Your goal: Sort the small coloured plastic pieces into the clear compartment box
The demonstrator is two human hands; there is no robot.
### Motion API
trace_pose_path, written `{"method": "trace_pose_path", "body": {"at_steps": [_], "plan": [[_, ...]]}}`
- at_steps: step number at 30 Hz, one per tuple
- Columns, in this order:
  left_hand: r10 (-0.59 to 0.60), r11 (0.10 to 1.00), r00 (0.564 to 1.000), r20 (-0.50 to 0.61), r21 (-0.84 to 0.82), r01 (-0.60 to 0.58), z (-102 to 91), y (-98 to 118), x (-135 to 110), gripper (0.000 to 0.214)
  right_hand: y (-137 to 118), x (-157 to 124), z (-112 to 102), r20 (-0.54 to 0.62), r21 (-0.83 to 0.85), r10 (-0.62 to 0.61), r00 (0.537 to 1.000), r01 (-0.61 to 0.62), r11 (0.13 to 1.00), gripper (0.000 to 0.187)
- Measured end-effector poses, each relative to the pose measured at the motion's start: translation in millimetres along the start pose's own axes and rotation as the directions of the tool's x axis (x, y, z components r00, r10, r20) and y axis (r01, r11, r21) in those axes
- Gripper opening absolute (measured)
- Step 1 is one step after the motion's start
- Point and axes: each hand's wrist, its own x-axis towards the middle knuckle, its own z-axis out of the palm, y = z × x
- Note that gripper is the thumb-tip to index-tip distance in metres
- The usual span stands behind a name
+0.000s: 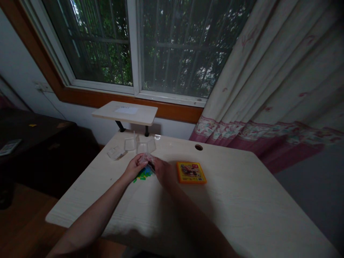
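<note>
Between my two hands is a small clear container [148, 157] with pinkish and dark contents; its exact kind is hard to make out in the dim light. My left hand [135, 167] grips its left side, thumb towards me. On the other side my right hand [162, 171] closes around its right edge, fingers partly hidden. Under the hands lies a loose pile of small green, blue and yellow pieces [144, 173] on the table. Clear plastic boxes [142, 146] stand just behind the hands, and another clear box [115, 153] sits further left.
A flat orange-yellow box [191, 172] with a printed lid lies right of my hands on the pale table [236, 200]. A raised shelf [126, 111] holding a paper stands at the back left. Near the back edge is a round cable hole [199, 147]. Curtains [242, 89] hang at the right.
</note>
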Motion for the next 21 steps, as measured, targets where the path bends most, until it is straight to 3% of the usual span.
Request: {"method": "trace_pose_path", "body": {"at_steps": [8, 16, 21], "plan": [[-0.064, 0.948, 0.997, 0.048, -0.308, 0.075, -3.3, 6.3, 1.8, 0.061, -2.0, 10.9, -25.6, -0.059, 0.159, 0.126, 0.99, -0.115, 0.981, 0.034], [-0.148, 0.875, 0.989, -0.027, -0.47, 0.118, -11.1, 13.5, 10.8, 0.048, 7.3, 12.8, -12.8, -0.079, 0.376, 0.238, 0.968, -0.192, 0.906, 0.036], [-0.057, 0.916, 0.992, -0.115, -0.402, 0.006, -15.4, 12.5, 12.7, 0.046, 10.3, 11.1, 0.9, -0.067, 0.387, 0.196, 0.978, -0.155, 0.909, 0.034]]}}
